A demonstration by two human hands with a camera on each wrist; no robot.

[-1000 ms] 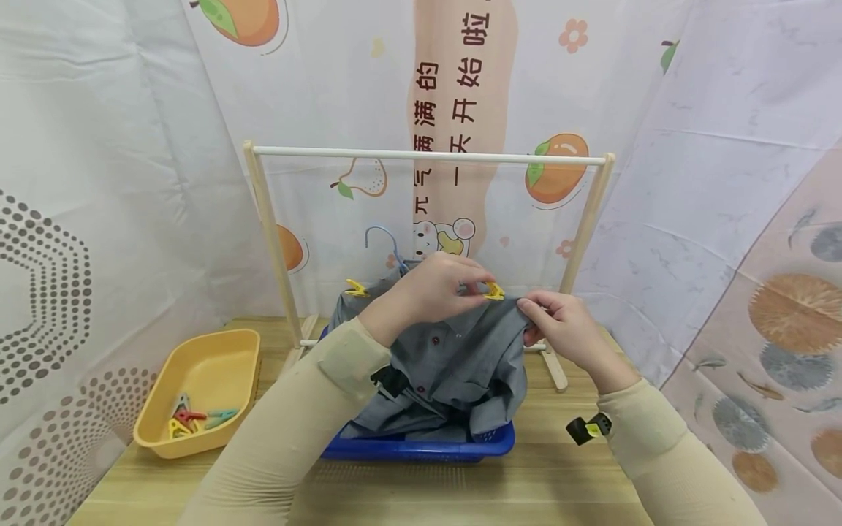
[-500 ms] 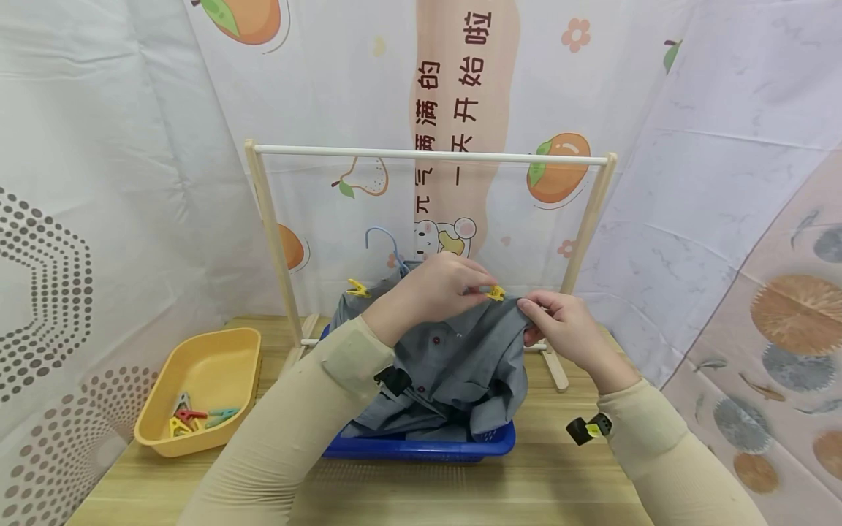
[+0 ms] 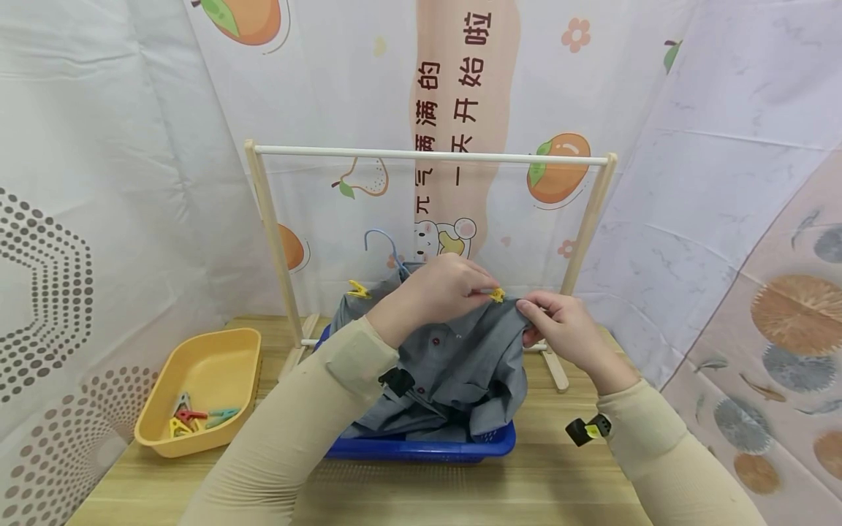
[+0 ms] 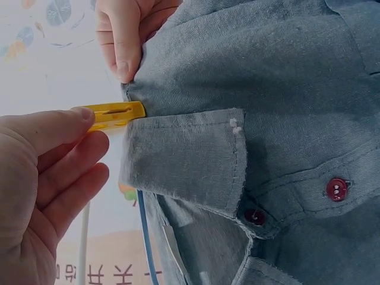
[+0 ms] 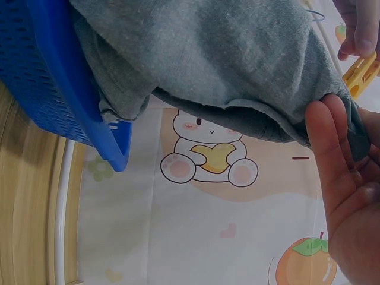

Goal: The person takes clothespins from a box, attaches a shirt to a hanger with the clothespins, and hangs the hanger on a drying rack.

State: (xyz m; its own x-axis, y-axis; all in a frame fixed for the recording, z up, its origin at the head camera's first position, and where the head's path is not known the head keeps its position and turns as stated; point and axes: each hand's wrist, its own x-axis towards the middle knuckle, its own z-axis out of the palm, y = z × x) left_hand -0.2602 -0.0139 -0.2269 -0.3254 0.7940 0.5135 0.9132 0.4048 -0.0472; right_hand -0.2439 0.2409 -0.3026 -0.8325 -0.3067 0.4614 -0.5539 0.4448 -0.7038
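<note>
My left hand (image 3: 447, 288) pinches a yellow clothespin (image 4: 116, 114) between thumb and forefinger; its tip sits on the shoulder of a grey shirt (image 4: 285, 77), beside the collar. My right hand (image 3: 566, 325) pinches the same shoulder farther out, with cloth between thumb and fingers (image 5: 325, 127). The shirt has dark red buttons and hangs on a blue hanger (image 3: 381, 232), whose hook points up. A second yellow clothespin (image 3: 358, 290) grips the other shoulder. The lower part of the shirt lies bunched in a blue basket (image 3: 421, 451).
Behind the basket stands a wooden rack with a white top bar (image 3: 427, 154). A yellow tray (image 3: 226, 369) on the left holds several clothespins (image 3: 191, 416) in red, green and yellow. Printed curtains (image 3: 658, 183) surround the wooden table (image 3: 539, 467).
The left hand and its clothespin have shifted very slightly to the right along the shoulder. The right hand keeps its pinch on the cloth in nearly the same place.
</note>
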